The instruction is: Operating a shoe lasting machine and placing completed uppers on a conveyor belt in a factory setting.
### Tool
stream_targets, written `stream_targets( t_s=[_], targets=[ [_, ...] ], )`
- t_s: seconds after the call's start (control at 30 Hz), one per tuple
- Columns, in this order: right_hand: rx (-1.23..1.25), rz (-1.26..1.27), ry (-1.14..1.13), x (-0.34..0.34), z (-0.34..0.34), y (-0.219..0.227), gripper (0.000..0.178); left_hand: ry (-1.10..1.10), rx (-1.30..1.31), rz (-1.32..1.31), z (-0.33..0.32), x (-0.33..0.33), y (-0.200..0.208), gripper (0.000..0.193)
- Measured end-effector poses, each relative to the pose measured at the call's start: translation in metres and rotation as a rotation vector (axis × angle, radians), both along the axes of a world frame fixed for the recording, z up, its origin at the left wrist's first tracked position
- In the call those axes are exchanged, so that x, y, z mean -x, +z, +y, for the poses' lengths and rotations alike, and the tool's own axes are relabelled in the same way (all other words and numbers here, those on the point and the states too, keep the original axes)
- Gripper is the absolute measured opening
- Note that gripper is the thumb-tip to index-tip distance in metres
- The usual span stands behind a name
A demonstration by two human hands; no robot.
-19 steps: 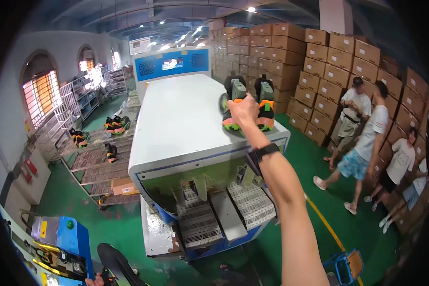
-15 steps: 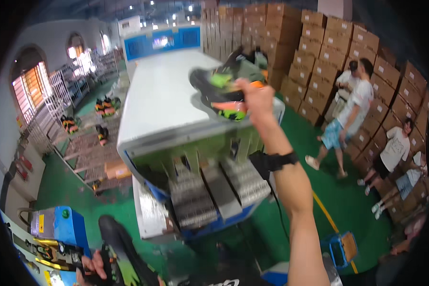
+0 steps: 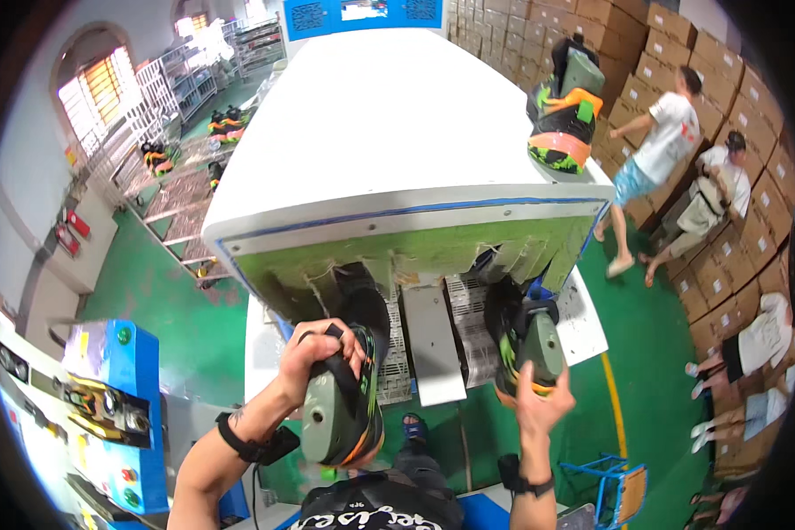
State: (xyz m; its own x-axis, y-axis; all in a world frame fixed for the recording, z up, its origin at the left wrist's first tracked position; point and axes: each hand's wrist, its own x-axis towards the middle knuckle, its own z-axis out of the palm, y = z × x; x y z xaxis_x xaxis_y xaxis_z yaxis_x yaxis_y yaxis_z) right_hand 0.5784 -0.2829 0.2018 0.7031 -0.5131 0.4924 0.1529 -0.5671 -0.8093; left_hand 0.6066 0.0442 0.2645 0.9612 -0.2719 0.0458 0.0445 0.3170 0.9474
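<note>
My left hand (image 3: 321, 353) is closed around the upper of a black, green and orange shoe (image 3: 370, 389) with a grey-green shoe last inside. Its toe points into the mouth of a white tunnel machine (image 3: 397, 97). A similar shoe (image 3: 508, 353), also on a grey-green last, sits at the mouth's right side. At its heel end, my right hand (image 3: 543, 402) grips with thumb and fingers. Both toes are partly in shadow below the green curtain (image 3: 415, 252). Between the shoes lies a grey metal plate (image 3: 433, 344), with slatted conveyor belts (image 3: 471, 327) beside it.
Another lasted shoe (image 3: 564, 124) stands on the machine's top right. A blue machine (image 3: 132, 371) is at left, beyond it a slatted rack (image 3: 163, 212) with shoes. Right are stacked cartons (image 3: 720, 141), several people and a blue-framed stool (image 3: 623, 495).
My right hand has come down from the machine's top to its mouth with a shoe. My left hand has moved up and right from the lower left, bringing its shoe to the mouth.
</note>
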Motion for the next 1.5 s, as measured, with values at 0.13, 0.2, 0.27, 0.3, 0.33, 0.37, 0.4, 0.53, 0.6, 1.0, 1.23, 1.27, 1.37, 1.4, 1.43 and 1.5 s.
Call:
stream_targets(
  t_s=[0.13,0.2,0.27,0.3,0.33,0.37,0.4,0.53,0.6,1.0,1.23,1.27,1.37,1.4,1.43,1.5],
  targets=[
    [0.120,-0.065,0.037,-0.055,0.004,-0.045,0.047,0.044,-0.184,0.103,-0.008,-0.061,-0.030,0.023],
    [0.082,0.013,0.131,-0.067,0.002,-0.051,0.048,0.024,-0.357,0.072,-0.008,-0.082,-0.040,0.025],
    [0.128,0.081,0.128,-0.070,-0.001,-0.048,0.048,0.108,-0.616,0.091,-0.007,-0.092,-0.045,0.031],
    [0.206,0.080,0.149,-0.070,-0.001,-0.044,0.048,0.134,-0.577,0.171,-0.010,-0.096,-0.047,0.032],
    [0.225,0.102,0.117,-0.070,-0.001,-0.036,0.051,0.157,-0.444,0.275,-0.009,-0.090,-0.045,0.035],
    [0.227,0.087,0.121,-0.070,0.002,-0.028,0.055,0.202,-0.381,0.280,-0.011,-0.084,-0.042,0.032],
    [0.169,0.150,0.115,-0.069,0.007,-0.017,0.049,0.296,-0.290,0.144,-0.015,-0.071,-0.038,0.028],
    [-0.163,-0.521,0.298,-0.058,0.071,0.037,0.040,0.553,-0.546,-0.050,-0.025,0.014,-0.019,0.059],
    [-0.213,-0.479,0.797,-0.039,0.132,0.069,0.035,0.536,-0.218,0.013,-0.028,0.071,-0.013,0.053],
    [-0.611,-0.102,3.414,0.422,0.282,0.169,0.033,2.293,-0.637,0.717,-0.056,0.525,-0.223,0.030],
    [-0.327,-0.624,4.473,0.592,0.271,0.133,0.028,3.103,0.062,2.274,-0.320,0.714,-0.341,0.038],
    [-0.179,-0.608,4.267,0.615,0.255,0.104,0.027,3.102,0.100,2.469,-0.351,0.721,-0.350,0.039],
    [1.354,0.614,3.628,0.696,0.220,0.024,0.040,2.881,0.255,2.922,-0.413,0.730,-0.374,0.042],
    [1.634,0.597,3.558,0.723,0.197,-0.012,0.051,2.692,0.321,3.079,-0.424,0.734,-0.383,0.044],
    [1.873,0.582,3.466,0.753,0.171,-0.045,0.062,2.748,0.309,3.073,-0.432,0.738,-0.393,0.044],
    [2.185,0.008,3.346,0.805,0.105,-0.104,0.086,2.513,0.427,3.183,-0.439,0.739,-0.410,0.048]
  ],
)
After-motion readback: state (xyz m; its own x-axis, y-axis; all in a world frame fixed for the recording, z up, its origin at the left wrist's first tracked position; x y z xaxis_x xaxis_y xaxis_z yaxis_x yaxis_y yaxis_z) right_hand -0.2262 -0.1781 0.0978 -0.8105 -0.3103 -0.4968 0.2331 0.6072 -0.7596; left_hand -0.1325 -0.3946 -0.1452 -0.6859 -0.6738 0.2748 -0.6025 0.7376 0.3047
